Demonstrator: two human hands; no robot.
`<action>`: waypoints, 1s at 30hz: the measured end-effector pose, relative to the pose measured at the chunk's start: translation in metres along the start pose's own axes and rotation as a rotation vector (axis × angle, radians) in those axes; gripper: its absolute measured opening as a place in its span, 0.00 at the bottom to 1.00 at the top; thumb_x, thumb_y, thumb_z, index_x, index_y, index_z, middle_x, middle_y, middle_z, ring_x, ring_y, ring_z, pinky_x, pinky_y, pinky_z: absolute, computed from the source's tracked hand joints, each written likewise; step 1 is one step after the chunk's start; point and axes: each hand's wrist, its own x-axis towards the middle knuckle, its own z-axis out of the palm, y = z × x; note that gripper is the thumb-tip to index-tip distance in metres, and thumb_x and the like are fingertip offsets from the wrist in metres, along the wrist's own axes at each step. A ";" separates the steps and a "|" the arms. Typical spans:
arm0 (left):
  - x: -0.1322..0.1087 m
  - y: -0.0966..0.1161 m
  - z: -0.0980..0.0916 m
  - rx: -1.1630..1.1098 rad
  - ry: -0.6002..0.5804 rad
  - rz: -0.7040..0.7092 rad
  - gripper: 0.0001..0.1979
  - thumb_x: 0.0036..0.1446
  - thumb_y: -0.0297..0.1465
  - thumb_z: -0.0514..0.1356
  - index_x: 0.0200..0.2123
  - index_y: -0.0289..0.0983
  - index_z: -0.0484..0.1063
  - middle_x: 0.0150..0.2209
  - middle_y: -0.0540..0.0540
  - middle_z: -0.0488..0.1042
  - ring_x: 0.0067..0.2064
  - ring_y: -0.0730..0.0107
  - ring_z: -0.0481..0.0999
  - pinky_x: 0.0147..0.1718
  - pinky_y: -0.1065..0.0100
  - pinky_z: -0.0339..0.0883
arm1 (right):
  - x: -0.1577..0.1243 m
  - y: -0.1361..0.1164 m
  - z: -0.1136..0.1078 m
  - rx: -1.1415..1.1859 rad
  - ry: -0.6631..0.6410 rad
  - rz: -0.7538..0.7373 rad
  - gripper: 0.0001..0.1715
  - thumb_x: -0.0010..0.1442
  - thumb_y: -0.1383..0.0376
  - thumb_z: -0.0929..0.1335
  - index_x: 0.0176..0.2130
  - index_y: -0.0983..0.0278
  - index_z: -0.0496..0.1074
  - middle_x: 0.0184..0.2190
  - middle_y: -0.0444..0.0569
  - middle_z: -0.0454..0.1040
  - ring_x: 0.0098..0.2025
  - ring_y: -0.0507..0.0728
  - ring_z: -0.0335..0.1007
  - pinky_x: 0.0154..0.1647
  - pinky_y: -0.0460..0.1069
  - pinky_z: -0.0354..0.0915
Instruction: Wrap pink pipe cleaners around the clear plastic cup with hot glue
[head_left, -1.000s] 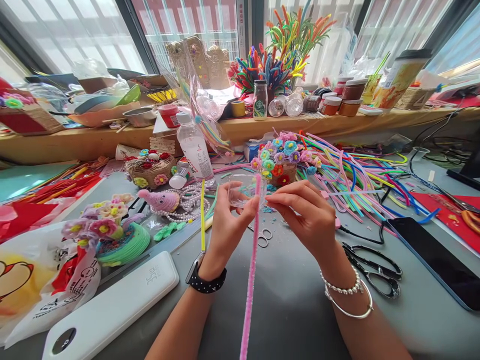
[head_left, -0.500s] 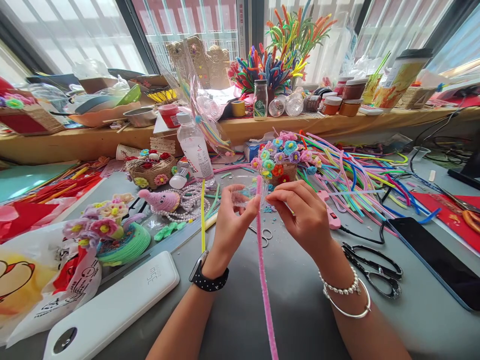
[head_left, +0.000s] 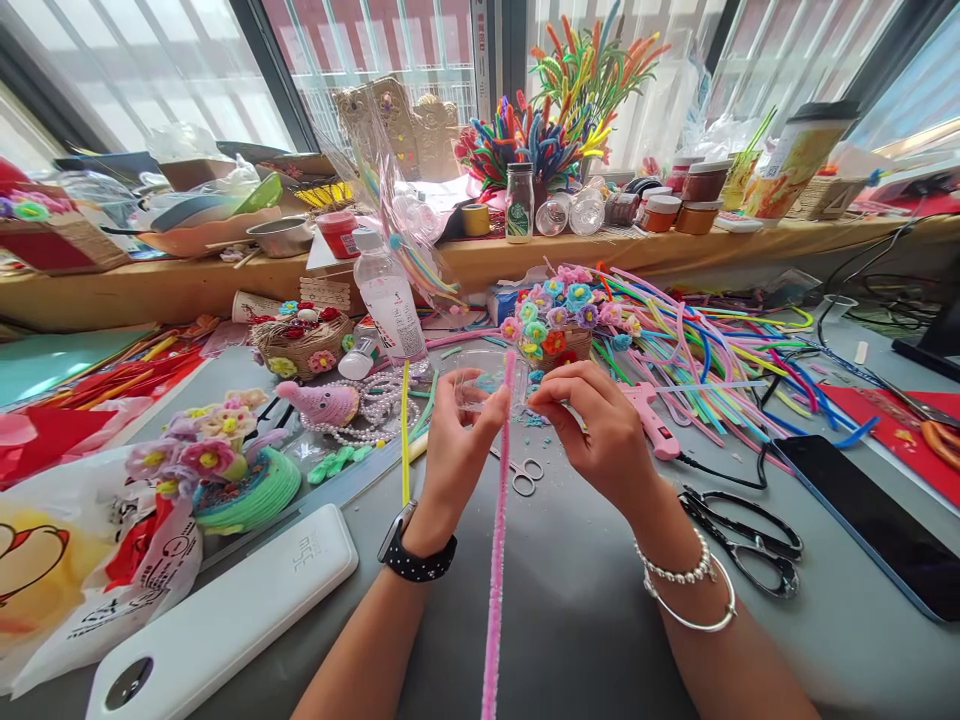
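Note:
A long pink pipe cleaner point(head_left: 495, 560) runs upright in front of me, its upper end pinched between the thumb and fingers of my left hand point(head_left: 465, 435). Its lower end passes out of the bottom of the picture. To the right of it, my right hand point(head_left: 600, 425) has thumb and fingertips pressed together, apart from the stem; whatever they hold, if anything, is too small to make out. Behind my hands lies a clear plastic tray point(head_left: 487, 362) with small blue bits. Small scissors point(head_left: 523, 482) rest on the table between my hands.
A pink glue gun point(head_left: 660, 430), black scissors point(head_left: 776, 565) and a phone point(head_left: 870, 520) lie at right. Loose pipe cleaners point(head_left: 697, 350) spread behind them. A flower basket point(head_left: 559, 345) and bottle point(head_left: 394, 310) stand farther back. At left is a white power bank point(head_left: 240, 600).
The lower part of the pink pipe cleaner has swung left, and its top has shifted slightly left with my left hand. My right hand keeps its pinch, almost in place.

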 end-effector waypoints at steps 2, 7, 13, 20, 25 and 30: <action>0.000 -0.001 0.000 -0.007 0.005 0.014 0.22 0.48 0.46 0.59 0.41 0.37 0.63 0.31 0.49 0.65 0.32 0.69 0.68 0.30 0.69 0.61 | 0.000 -0.001 0.000 0.015 0.009 0.014 0.06 0.58 0.72 0.65 0.33 0.63 0.68 0.29 0.47 0.72 0.34 0.54 0.68 0.35 0.51 0.69; -0.001 0.002 0.000 0.009 0.036 0.026 0.23 0.48 0.46 0.59 0.42 0.38 0.61 0.30 0.51 0.65 0.27 0.73 0.65 0.27 0.70 0.60 | -0.001 0.000 0.001 -0.050 0.008 0.032 0.09 0.58 0.69 0.65 0.40 0.63 0.71 0.34 0.50 0.73 0.38 0.57 0.69 0.39 0.54 0.69; 0.000 0.003 -0.002 0.044 0.061 0.006 0.25 0.48 0.47 0.59 0.43 0.37 0.61 0.30 0.52 0.63 0.23 0.77 0.60 0.25 0.70 0.57 | -0.004 0.002 0.003 -0.097 -0.034 -0.009 0.12 0.58 0.70 0.64 0.42 0.65 0.72 0.34 0.52 0.75 0.39 0.58 0.69 0.40 0.55 0.69; 0.001 0.000 -0.001 0.059 0.067 0.007 0.25 0.47 0.48 0.59 0.42 0.37 0.61 0.29 0.52 0.63 0.23 0.76 0.60 0.25 0.70 0.57 | -0.006 0.003 0.009 -0.189 0.016 -0.070 0.12 0.57 0.69 0.65 0.42 0.64 0.73 0.32 0.52 0.75 0.36 0.58 0.70 0.38 0.55 0.70; 0.000 0.000 0.001 0.101 0.067 0.021 0.26 0.47 0.48 0.60 0.43 0.37 0.61 0.31 0.51 0.64 0.25 0.74 0.64 0.27 0.70 0.58 | -0.005 0.001 0.009 -0.319 0.057 -0.137 0.08 0.57 0.72 0.66 0.38 0.65 0.73 0.29 0.51 0.76 0.33 0.57 0.70 0.34 0.52 0.70; -0.002 0.001 0.001 0.120 0.054 0.018 0.25 0.48 0.48 0.59 0.43 0.36 0.61 0.31 0.51 0.64 0.26 0.74 0.64 0.27 0.69 0.59 | -0.005 0.000 0.009 -0.344 0.086 -0.179 0.08 0.55 0.74 0.67 0.35 0.63 0.71 0.27 0.49 0.75 0.31 0.55 0.69 0.33 0.50 0.69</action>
